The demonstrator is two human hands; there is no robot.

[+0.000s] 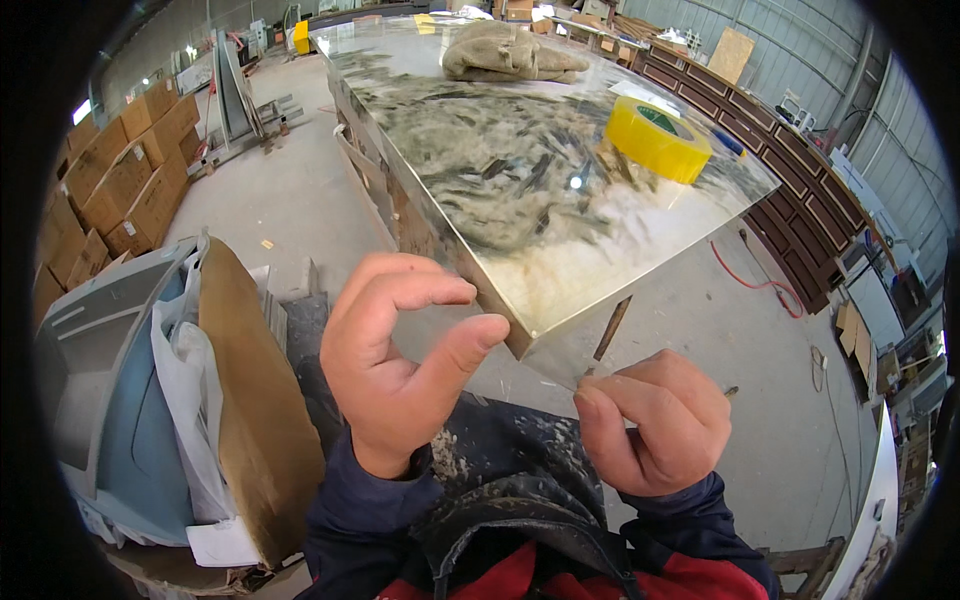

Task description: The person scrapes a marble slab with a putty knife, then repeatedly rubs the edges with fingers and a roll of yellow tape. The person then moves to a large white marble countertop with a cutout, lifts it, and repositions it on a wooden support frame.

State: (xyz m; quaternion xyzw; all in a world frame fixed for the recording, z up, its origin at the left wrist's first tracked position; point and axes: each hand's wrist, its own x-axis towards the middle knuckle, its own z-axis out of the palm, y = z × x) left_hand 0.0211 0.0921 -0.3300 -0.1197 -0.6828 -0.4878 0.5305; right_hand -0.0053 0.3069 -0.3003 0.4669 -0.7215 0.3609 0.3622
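A glossy slab (590,250) patterned in dark green and white, with a thick polished edge, points its near corner at me. Beside that corner my left hand (395,350) is open, thumb and forefinger curved apart with nothing visible between them. Just below and right of the corner, my right hand (655,420) is closed in a pinch on a strip of clear film (560,362), which runs up to the slab's edge and looks like packing tape. A yellow roll of tape (655,140) lies on the slab toward its right side.
A folded brown cloth (510,55) rests on the slab's far part. Cardboard boxes (135,180) are stacked at left. Nearer stand a blue-grey tub (130,400) and a brown cardboard sheet (250,410). Dark panelled woodwork (780,190) and a red hose (750,280) are at right.
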